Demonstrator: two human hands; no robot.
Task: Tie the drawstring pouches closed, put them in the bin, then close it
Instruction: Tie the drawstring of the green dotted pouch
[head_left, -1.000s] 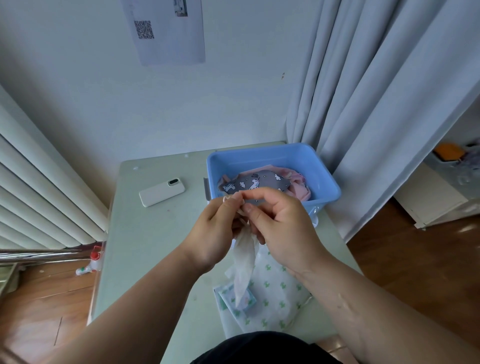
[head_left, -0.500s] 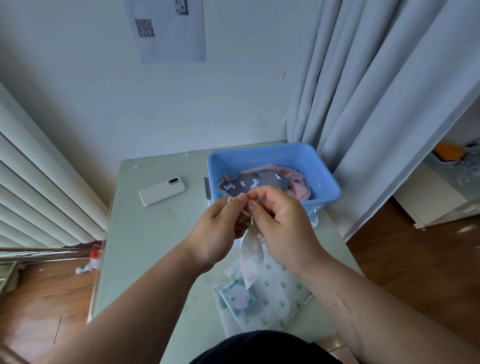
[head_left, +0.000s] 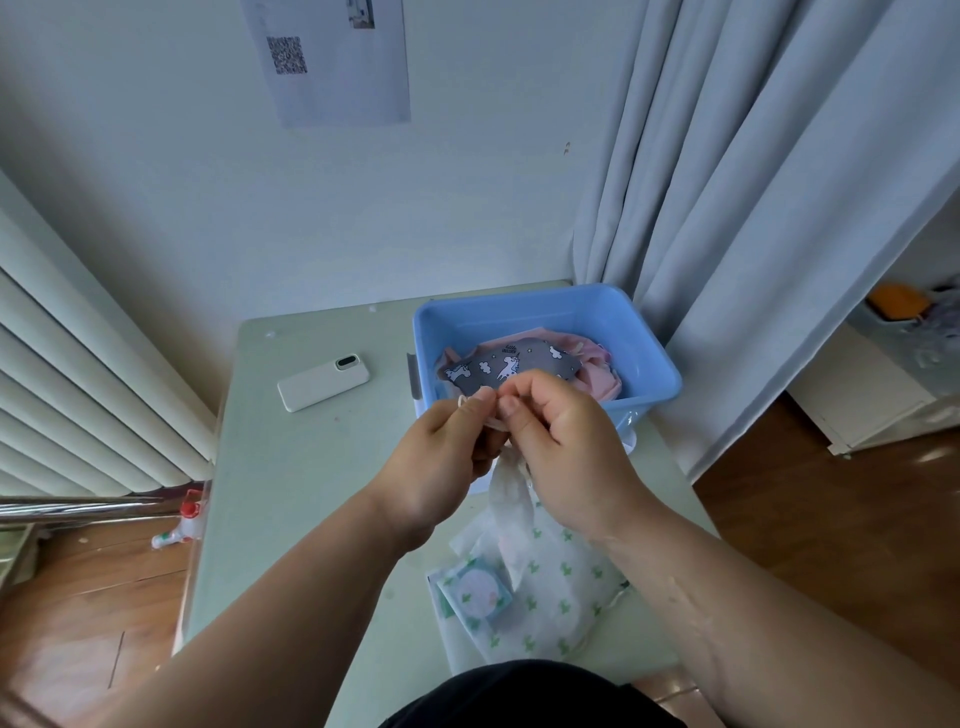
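The table (head_left: 291, 467) carries the bin (head_left: 519, 317), its lid off, likely so tied pouches can drop straight in. A cactus pouch (head_left: 561, 597) lies nearer than the bin, probably waiting its turn. Just before the bin, the left hand (head_left: 441, 467) and right hand (head_left: 571, 452) hold a white pouch (head_left: 511, 499) hanging between them, each pinching its cord (head_left: 462, 400), seemingly mid-knot. Inside the bin, a grey pouch (head_left: 514, 364) reads "little unicorn".

qr code (head_left: 287, 54) on wall sheet (head_left: 353, 78), "little unicorn" on grey pouch (head_left: 540, 364)
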